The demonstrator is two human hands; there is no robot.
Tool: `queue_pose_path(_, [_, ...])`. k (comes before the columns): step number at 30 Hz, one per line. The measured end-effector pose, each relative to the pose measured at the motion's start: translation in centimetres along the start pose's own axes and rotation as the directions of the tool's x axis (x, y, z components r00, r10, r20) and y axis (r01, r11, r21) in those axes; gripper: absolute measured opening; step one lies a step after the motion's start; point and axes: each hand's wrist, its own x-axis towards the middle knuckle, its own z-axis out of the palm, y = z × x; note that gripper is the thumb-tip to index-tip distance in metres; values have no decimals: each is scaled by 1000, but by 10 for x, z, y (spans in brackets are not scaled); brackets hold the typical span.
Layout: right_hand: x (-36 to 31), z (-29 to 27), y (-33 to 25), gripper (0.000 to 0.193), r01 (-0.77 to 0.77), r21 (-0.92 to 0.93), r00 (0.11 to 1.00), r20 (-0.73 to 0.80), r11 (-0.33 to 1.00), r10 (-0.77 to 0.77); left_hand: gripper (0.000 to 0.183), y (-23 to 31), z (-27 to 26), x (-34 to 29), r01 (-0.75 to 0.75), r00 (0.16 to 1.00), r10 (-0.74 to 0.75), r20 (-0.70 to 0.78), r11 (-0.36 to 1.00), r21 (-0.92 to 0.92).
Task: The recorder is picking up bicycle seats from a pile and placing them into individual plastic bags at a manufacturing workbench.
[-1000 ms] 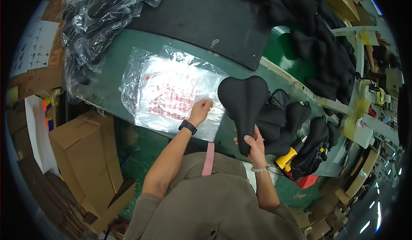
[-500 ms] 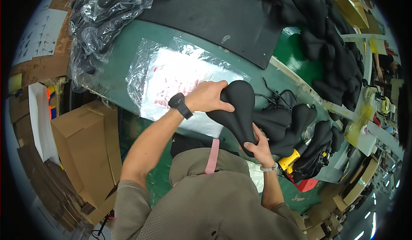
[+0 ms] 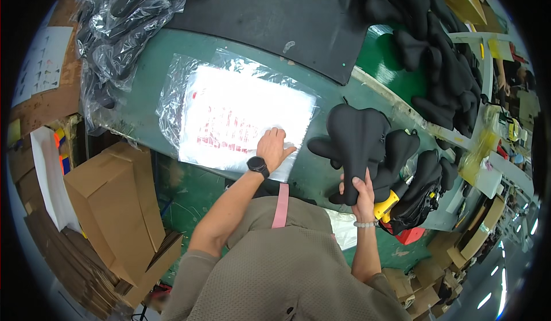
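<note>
My right hand (image 3: pixel 360 193) grips a black bicycle saddle (image 3: pixel 357 134) by its narrow nose, with the wide end pointing away from me. Flat on a stack of clear plastic bags (image 3: pixel 229 103) with red print rests my left hand (image 3: pixel 275 150), its fingers spread and nothing held. The bags lie on the green table (image 3: pixel 135 111) in front of me. Beyond and beside the held saddle are more black saddles (image 3: pixel 402 149), partly hidden by it. A yellow tool (image 3: pixel 387 205), seemingly a cordless driver or glue gun, sits just right of my right wrist.
Bagged saddles (image 3: pixel 123 39) are heaped at the far left, beside a black mat (image 3: pixel 275 19). Many bare saddles (image 3: pixel 425 45) pile up at the far right, behind a raised table edge (image 3: pixel 396 100). A cardboard box (image 3: pixel 115 206) stands on the left.
My left hand has let go of the saddle and come down onto the plastic bags. The right hand has moved the saddle to the right and turned its wide end away.
</note>
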Motion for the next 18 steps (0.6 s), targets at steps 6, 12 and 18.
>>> queue_pose_path(6, [0, 1, 13, 82, 38, -288, 996, -63, 957, -59, 18, -19, 13, -3, -39, 997, 45, 55, 993, -110])
queue_pose_path(12, [-3, 37, 31, 91, 198, -602, 976, 51, 774, -211, 25, -29, 2, -1, 94, 976, -34, 216, 958, -272])
queue_pose_path(18, [16, 47, 62, 89, 368, -813, 916, 233, 452, -328, 29, -57, 14, 1, 355, 922, -236, 308, 833, -424])
